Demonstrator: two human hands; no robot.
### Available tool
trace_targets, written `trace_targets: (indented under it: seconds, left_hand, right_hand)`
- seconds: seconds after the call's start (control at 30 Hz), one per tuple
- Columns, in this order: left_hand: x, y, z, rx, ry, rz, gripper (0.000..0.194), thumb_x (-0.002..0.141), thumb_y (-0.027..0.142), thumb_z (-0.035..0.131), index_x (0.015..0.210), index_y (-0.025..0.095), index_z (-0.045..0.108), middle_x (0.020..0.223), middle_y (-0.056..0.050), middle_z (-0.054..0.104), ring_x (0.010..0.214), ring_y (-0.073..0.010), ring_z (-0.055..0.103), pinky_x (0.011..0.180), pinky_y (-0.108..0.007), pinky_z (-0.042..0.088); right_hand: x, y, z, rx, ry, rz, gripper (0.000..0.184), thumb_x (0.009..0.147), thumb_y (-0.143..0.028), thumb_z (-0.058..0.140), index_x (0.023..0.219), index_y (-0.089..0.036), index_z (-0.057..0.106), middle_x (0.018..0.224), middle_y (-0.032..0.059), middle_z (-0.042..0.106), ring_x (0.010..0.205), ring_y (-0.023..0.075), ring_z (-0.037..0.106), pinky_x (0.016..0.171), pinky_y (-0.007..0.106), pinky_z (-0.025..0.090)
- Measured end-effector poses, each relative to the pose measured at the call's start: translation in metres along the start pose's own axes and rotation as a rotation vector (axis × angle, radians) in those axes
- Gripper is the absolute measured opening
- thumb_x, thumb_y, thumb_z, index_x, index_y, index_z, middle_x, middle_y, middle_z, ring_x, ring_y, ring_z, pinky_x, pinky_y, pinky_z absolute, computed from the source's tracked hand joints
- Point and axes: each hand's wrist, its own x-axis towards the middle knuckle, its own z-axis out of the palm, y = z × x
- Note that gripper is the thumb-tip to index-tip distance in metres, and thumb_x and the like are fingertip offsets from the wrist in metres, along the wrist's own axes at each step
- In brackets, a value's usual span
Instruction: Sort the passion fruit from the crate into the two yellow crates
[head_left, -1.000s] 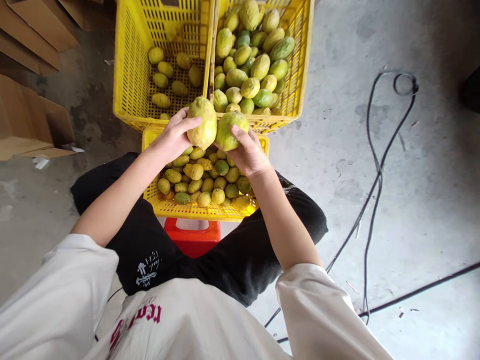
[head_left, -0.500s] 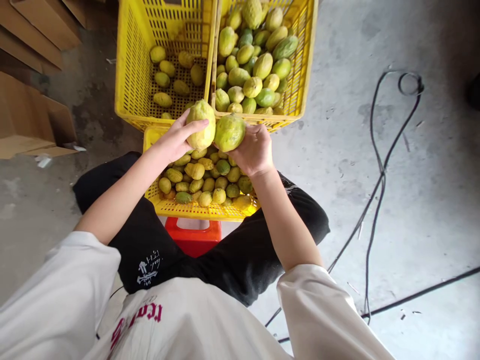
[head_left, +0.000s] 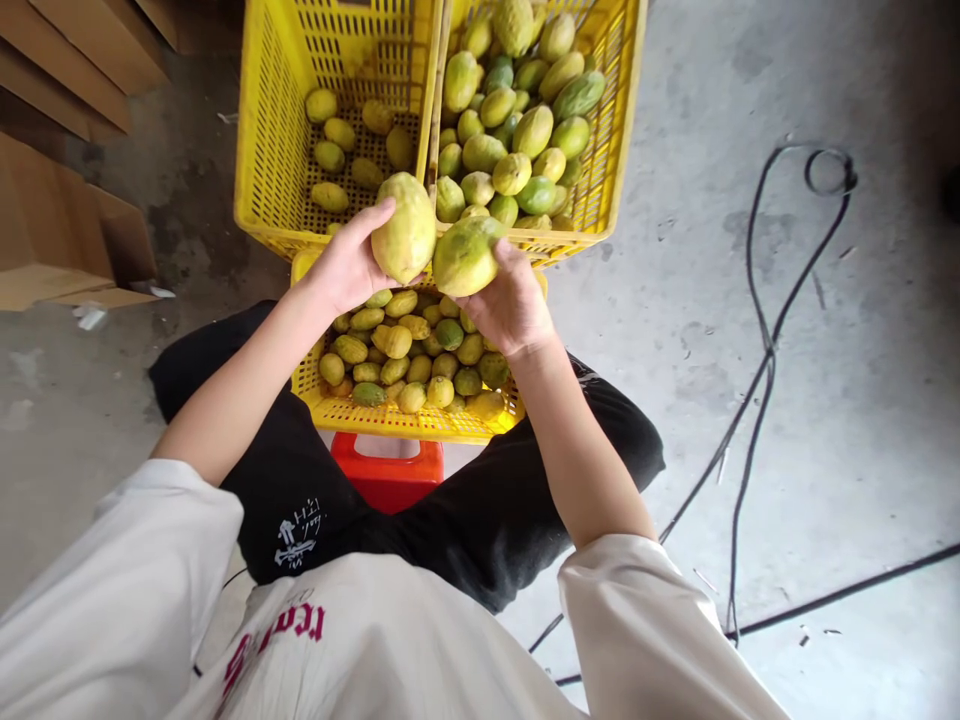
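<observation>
My left hand [head_left: 347,262] grips a plump, pale yellow-green lemon-shaped fruit [head_left: 403,228], fingers curled round its left side. Beside it, my right hand [head_left: 516,300] holds a second yellow-green fruit [head_left: 466,257] with a darker green patch on top. The two fruits are very close together, over the near rim of the far crates. Below them, a yellow crate [head_left: 405,425] between my knees holds many smaller yellow and green fruits [head_left: 394,342]. Part of that crate is hidden by my hands.
Ahead stand a left yellow crate [head_left: 259,150] with several fruits on its bottom and a fuller right yellow crate [head_left: 626,130]. A red stool [head_left: 390,490] shows under the near crate. Cardboard boxes [head_left: 56,215] lie left; a black cable [head_left: 765,340] crosses the floor on the right.
Both fruits have been turned in my hands: the right one now shows its green patch and lies more sideways. The left fruit has risen slightly toward the far crates.
</observation>
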Motion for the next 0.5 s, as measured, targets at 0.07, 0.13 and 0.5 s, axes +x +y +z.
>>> trace_targets:
  seconds: [0.07, 0.13, 0.5]
  left_hand:
    - [0.000, -0.001, 0.003, -0.013, 0.024, -0.002, 0.020, 0.127, 0.041, 0.063, 0.135, 0.026, 0.073, 0.134, -0.005, 0.092, 0.166, -0.0355, 0.078, 0.122, -0.044, 0.075]
    - [0.000, -0.003, 0.006, -0.019, 0.041, -0.024, 0.011, 0.126, 0.038, 0.069, 0.126, 0.027, 0.071, 0.132, -0.004, 0.093, 0.163, -0.0326, 0.079, 0.118, -0.040, 0.075]
    - [-0.012, 0.002, 0.020, -0.017, 0.019, -0.029, 0.011, 0.116, 0.021, 0.072, 0.125, 0.027, 0.074, 0.132, -0.005, 0.095, 0.159, -0.0312, 0.082, 0.128, -0.041, 0.073]
  right_hand:
    - [-0.002, 0.002, 0.005, 0.020, -0.024, -0.026, 0.075, 0.080, -0.091, 0.106, 0.128, -0.038, 0.084, 0.152, 0.0045, 0.094, 0.183, 0.0437, 0.061, 0.133, 0.057, 0.074]
    - [-0.003, 0.004, 0.009, 0.037, -0.024, -0.035, 0.071, 0.082, -0.087, 0.107, 0.126, -0.037, 0.085, 0.150, 0.0043, 0.094, 0.183, 0.0443, 0.062, 0.134, 0.059, 0.075]
    - [-0.006, 0.000, 0.011, 0.057, 0.020, 0.080, 0.070, 0.080, -0.086, 0.109, 0.123, -0.037, 0.082, 0.146, 0.0021, 0.095, 0.171, 0.0409, 0.073, 0.122, 0.050, 0.079]
